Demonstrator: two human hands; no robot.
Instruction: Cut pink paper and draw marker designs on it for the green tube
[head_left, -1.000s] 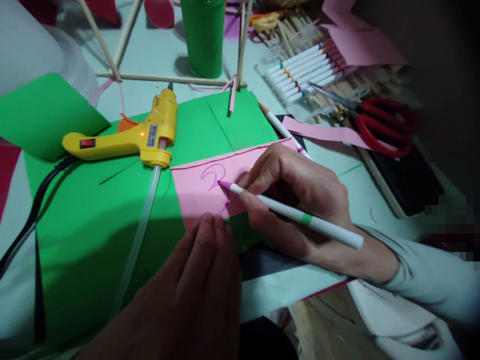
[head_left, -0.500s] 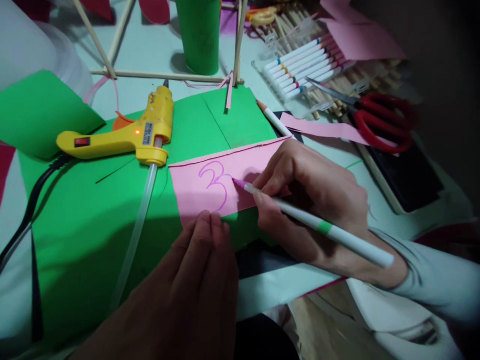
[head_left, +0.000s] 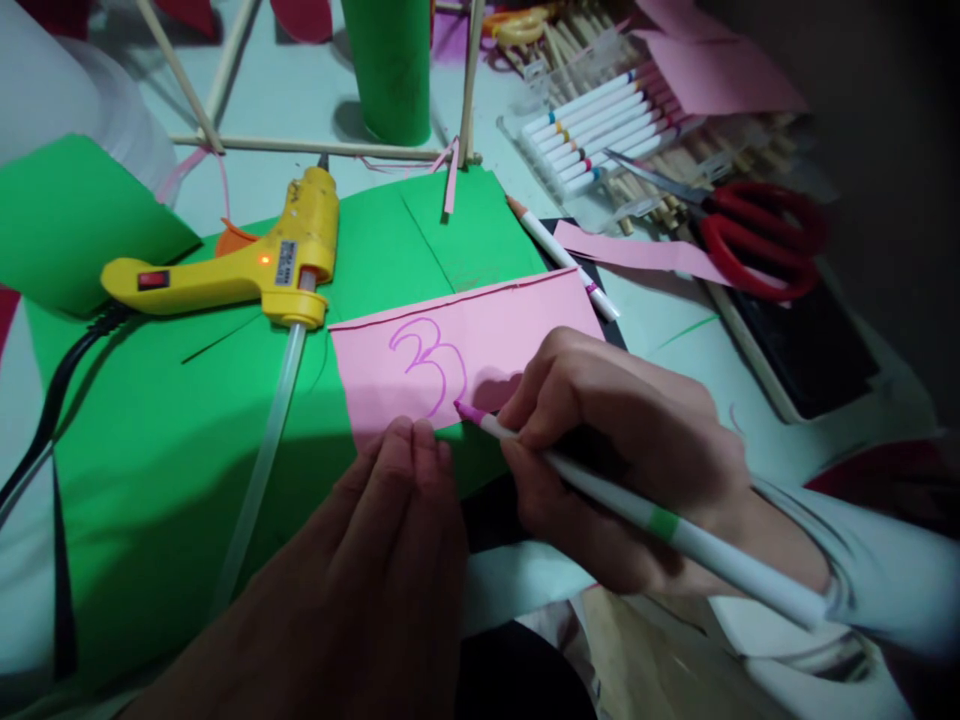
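My right hand [head_left: 622, 450] is closed around a white felt-tip marker [head_left: 600, 488] with a green band. Its purple tip touches the lower edge of a pink paper strip [head_left: 525, 330]. A purple outline shaped like a 3 [head_left: 431, 365] is drawn on the strip's left part, its right-hand line running down to the tip. My left hand [head_left: 390, 540] lies with fingers stretched out and side by side, fingertips pressing the strip's lower left edge; its thumb is hidden. Under the strip is a large green sheet [head_left: 172, 450].
A yellow glue gun [head_left: 292, 250] with its light on lies on the green sheet, a glue stick [head_left: 262, 470] jutting out. Red-handled scissors [head_left: 765, 240], a pencil [head_left: 547, 240], a marker case [head_left: 592, 130] and a black phone-like slab [head_left: 810, 350] lie right. A stick frame [head_left: 330, 147] and green cup [head_left: 390, 70] stand behind.
The marker tip has moved down from the strip's middle to its lower edge, lengthening the outline's right line. My right hand has shifted down with it; my left hand stays on the paper.
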